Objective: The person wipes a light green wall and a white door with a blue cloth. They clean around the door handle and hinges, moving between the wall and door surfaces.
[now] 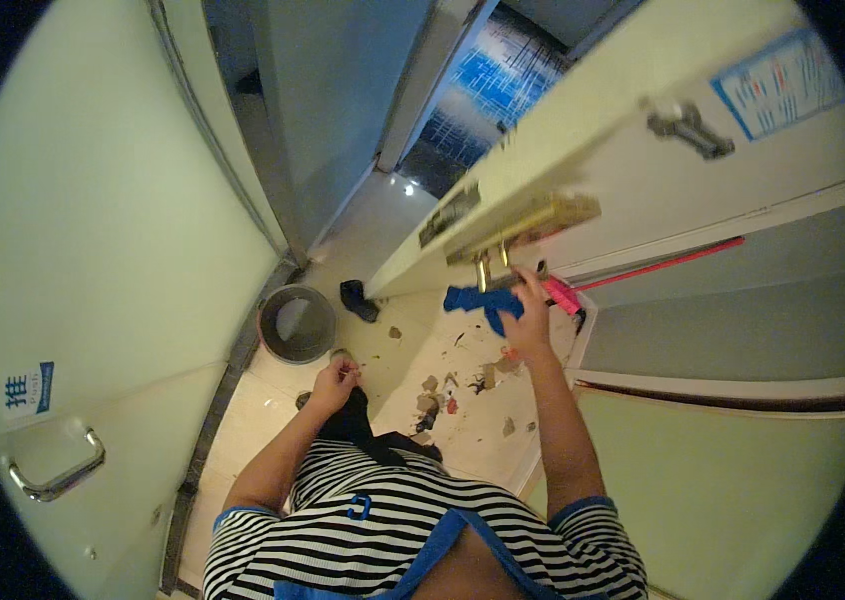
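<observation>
My right hand [529,319] is at the handle side of an open pale door [617,180], its fingers around a blue cloth [471,298] that hangs beside the metal door handle [482,274]. A brass-coloured lock plate [542,217] runs above the hand. Whether the fingers also touch the handle is hard to tell. My left hand [338,381] is in front of my body with its fingers curled together; nothing can be made out in them. A grey round bucket [296,324] stands on the floor just beyond it.
Scraps and dirt [430,397] lie scattered on the tiled floor. A dark cloth-like item [359,300] lies by the door's foot. A pink broom or dustpan [563,296] with a red pole [662,266] is at right. A frosted door with a metal pull handle [59,472] stands left.
</observation>
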Action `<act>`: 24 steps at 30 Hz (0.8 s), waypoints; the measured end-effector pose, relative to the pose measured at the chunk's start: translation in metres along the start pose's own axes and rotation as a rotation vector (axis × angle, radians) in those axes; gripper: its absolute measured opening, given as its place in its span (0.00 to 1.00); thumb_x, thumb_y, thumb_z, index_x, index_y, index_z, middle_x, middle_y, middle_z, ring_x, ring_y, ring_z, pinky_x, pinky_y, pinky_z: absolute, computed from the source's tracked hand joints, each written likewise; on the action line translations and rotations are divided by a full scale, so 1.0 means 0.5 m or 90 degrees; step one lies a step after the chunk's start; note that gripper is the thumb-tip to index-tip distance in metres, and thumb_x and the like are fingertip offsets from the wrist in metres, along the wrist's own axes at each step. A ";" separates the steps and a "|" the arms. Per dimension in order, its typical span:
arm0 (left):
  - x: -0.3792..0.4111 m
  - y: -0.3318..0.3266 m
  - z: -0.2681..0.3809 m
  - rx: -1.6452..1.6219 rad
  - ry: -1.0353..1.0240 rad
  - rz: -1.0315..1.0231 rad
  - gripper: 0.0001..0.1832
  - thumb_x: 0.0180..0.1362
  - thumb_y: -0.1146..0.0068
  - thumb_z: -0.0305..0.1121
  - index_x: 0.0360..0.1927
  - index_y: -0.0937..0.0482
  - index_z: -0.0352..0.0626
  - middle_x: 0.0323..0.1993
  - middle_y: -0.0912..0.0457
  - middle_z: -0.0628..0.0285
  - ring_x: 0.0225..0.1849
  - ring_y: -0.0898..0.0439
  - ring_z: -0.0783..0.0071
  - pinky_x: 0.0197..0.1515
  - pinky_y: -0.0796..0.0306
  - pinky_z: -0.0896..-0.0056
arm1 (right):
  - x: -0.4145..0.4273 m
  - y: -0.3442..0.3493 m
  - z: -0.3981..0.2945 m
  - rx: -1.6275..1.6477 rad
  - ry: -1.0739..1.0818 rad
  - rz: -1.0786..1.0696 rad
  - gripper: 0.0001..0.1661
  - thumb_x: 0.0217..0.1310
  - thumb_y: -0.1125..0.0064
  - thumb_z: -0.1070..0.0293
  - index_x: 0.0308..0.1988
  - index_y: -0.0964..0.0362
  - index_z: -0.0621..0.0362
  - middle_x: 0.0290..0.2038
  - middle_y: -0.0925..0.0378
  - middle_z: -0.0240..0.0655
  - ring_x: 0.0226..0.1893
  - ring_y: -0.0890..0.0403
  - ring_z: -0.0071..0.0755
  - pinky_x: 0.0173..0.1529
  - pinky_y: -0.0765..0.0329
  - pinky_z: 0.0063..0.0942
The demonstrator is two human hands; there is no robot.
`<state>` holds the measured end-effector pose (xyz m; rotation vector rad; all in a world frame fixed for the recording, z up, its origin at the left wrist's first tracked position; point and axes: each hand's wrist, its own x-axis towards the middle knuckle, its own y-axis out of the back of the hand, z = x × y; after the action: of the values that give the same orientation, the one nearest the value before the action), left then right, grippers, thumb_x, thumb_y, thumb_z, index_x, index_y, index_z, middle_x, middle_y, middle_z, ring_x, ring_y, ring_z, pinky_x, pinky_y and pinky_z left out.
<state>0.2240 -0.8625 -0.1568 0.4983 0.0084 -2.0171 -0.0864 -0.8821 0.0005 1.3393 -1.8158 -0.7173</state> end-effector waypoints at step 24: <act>-0.200 -0.334 0.309 0.218 -0.686 -0.112 0.35 0.31 0.37 0.39 0.47 0.39 0.48 0.52 0.45 0.50 0.51 0.42 0.50 0.51 0.47 0.54 | -0.617 0.019 -0.030 0.188 -0.404 0.443 0.20 0.41 0.50 0.82 0.40 0.35 0.65 0.36 0.30 0.38 0.37 0.30 0.32 0.44 0.35 0.24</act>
<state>0.0690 -0.7298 -0.0147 -0.4480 -0.9808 -2.2331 -0.0277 -0.5845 -0.0583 0.5574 -2.7662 -0.5217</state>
